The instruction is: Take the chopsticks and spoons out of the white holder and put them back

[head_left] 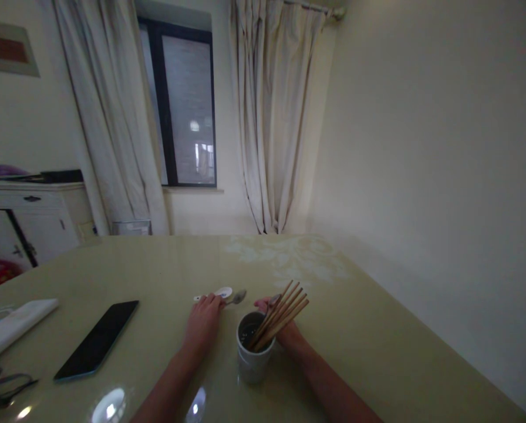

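Note:
My left hand (204, 320) rests low over the table, its fingers closed around the handle of a metal spoon (237, 297), whose bowl points right. Just beyond those fingers lies a white spoon (224, 291), its handle partly hidden behind them. A pale cup (255, 365) stands upright between my forearms, with several wooden chopsticks (285, 314) leaning to the right in it. Another metal spoon (273, 301) rises among the chopsticks. My right hand (288, 333) is behind the cup's right side; chopsticks and cup cover most of its fingers, so its grip does not show.
To the left lie a black tablet-like device (98, 341), a white box (19, 326) and dark glasses or a cable (7, 385). The glossy table (157, 270) runs along a wall (443, 176) on the right. Curtains (276, 117) and a window stand behind.

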### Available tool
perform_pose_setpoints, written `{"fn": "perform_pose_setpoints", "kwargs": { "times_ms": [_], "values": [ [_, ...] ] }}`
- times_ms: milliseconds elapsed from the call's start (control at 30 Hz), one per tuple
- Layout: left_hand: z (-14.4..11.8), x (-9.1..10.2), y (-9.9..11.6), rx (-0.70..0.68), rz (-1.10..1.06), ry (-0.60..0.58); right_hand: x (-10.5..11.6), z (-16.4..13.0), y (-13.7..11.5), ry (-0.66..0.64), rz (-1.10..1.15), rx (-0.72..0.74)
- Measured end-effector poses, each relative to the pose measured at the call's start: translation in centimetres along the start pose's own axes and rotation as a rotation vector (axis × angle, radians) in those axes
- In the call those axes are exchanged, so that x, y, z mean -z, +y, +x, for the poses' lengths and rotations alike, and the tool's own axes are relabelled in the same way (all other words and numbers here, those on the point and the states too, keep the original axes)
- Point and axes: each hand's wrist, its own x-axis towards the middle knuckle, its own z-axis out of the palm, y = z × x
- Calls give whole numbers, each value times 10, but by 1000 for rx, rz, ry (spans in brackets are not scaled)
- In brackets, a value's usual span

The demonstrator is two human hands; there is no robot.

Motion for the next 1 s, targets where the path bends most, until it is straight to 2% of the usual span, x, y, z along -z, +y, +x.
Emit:
{"fn": "perform_pose_setpoints", "kwargs": {
  "times_ms": [167,267,367,467,633,767,900,1000],
  "values": [
    [-5,-5,26,-104,-478,96,-2,7,1,19,-5,-52],
    [-11,-7,41,-144,-630,134,-5,7,-3,14,36,-78],
    [-14,-7,48,-143,-632,187,-7,-2,-15,21,126,-95],
    [-17,-5,48,-147,-535,228,-10,-13,-26,20,227,-123],
    [-22,-3,45,-210,-363,280,-11,-15,-27,89,233,-156],
    [-20,-3,46,-293,-499,253,-5,-7,-22,156,168,-85],
    [-12,-3,42,-154,-705,298,8,3,-32,254,212,-8],
    [-6,-3,31,-78,-680,329,22,5,-50,322,327,98]
  ]
}}
